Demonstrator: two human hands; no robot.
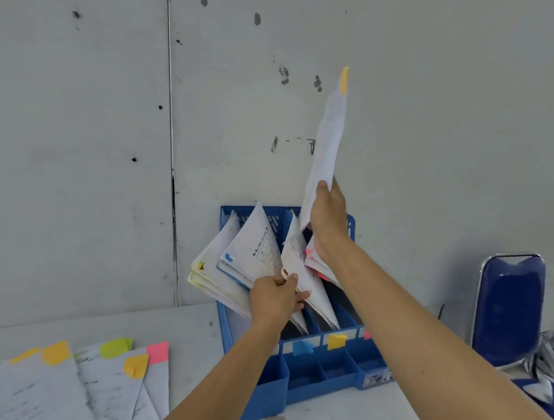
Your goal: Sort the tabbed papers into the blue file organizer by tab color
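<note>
right hand (328, 212): pinching the lower part of a sheet (328, 139), thumb on the near face, fingers behind. The sheet stands almost upright over the organizer (310, 367), with its yellow tab (344, 81) at the very top.
left hand (275, 297): fingers curled round the edge of the filed papers (258, 250). Looks like it's holding them left to open a gap.
organizer: against the far wall, with front labels going blue (303, 347), yellow (336, 341), pink (367, 333) from left to right.
target, my guess: the slot behind the yellow label. The sheet's bottom end is already down among the filed papers there.
pile (71, 385): near left on the table, yellow, green and pink tabs showing, not sorted yet.
risk 1: the sheet is floppy and held low, so its bottom corner could snag on the leaning bundles and crumple – or slip into the pink slot next door.
risk 2: if the left hand lets go early, the fanned papers flop back and shut the gap.
risk 3: tug too hard and filed sheets ride up out of their slot.
</note>
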